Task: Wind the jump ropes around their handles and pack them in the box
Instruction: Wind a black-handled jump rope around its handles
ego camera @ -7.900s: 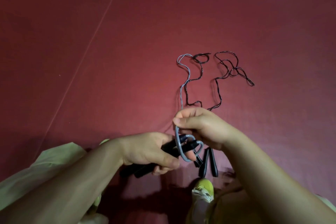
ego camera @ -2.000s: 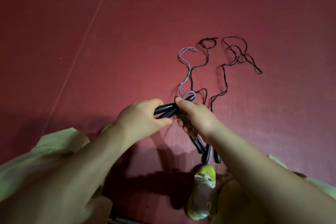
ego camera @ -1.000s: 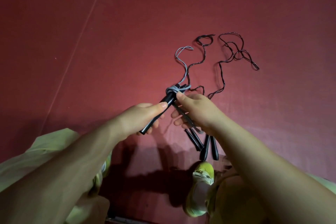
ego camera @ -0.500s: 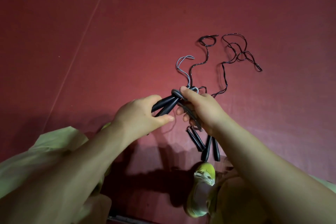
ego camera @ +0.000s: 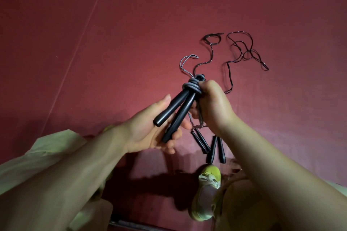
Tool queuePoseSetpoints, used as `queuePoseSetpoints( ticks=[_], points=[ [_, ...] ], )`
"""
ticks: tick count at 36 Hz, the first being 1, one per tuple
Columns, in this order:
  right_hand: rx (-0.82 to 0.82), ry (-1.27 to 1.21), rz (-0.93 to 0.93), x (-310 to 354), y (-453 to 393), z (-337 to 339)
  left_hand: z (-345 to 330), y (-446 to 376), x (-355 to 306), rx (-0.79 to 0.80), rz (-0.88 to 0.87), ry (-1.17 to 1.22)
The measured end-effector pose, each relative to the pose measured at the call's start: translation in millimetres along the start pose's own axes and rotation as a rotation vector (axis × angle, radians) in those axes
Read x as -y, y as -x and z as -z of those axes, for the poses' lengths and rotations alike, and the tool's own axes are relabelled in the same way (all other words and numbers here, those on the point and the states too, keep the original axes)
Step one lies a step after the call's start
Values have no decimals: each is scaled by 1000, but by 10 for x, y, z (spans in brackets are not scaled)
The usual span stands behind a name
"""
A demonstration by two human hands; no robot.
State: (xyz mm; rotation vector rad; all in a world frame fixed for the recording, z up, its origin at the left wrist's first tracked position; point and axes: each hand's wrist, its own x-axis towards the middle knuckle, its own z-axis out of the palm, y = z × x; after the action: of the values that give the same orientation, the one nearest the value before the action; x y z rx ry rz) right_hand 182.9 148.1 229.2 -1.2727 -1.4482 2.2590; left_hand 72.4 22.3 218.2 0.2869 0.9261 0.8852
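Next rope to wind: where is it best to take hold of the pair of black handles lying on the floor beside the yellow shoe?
Grip the pair of black handles round their thicker lower ends, coming from above on the shoe side. They lie flat, side by side, cords leading away from the tops.

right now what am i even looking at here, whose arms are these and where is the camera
There is no machine here. A person wears one camera on the head, looking forward and down, so both arms are theirs. The left hand holds a pair of black handles from below. The right hand grips their top end, where grey rope is wound around them; a short grey tail trails loose. On the red floor lie two more pairs of handles with dark ropes stretched out in loose tangles. A yellow-green shoe shows near the bottom. No box is in view.
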Motion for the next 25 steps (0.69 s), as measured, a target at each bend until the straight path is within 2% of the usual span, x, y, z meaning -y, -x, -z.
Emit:
queuePoseSetpoints(
  ticks=[4, 15, 21, 25],
  points=[
    [26, 67, -35, 9, 2, 29, 35, -1, -25, -51, -10, -59],
    [9, 268, -92, -14, 1, 93, 34, -40, -28, -368, -88, -490],
    [-26, 550, -129, -122, -30, 89, 80, -91, 28, -596, -97, -774],
    [-33, 478, -149, -126, -25, 92, 83, -84, 42, -697, -98, -983]
  ],
)
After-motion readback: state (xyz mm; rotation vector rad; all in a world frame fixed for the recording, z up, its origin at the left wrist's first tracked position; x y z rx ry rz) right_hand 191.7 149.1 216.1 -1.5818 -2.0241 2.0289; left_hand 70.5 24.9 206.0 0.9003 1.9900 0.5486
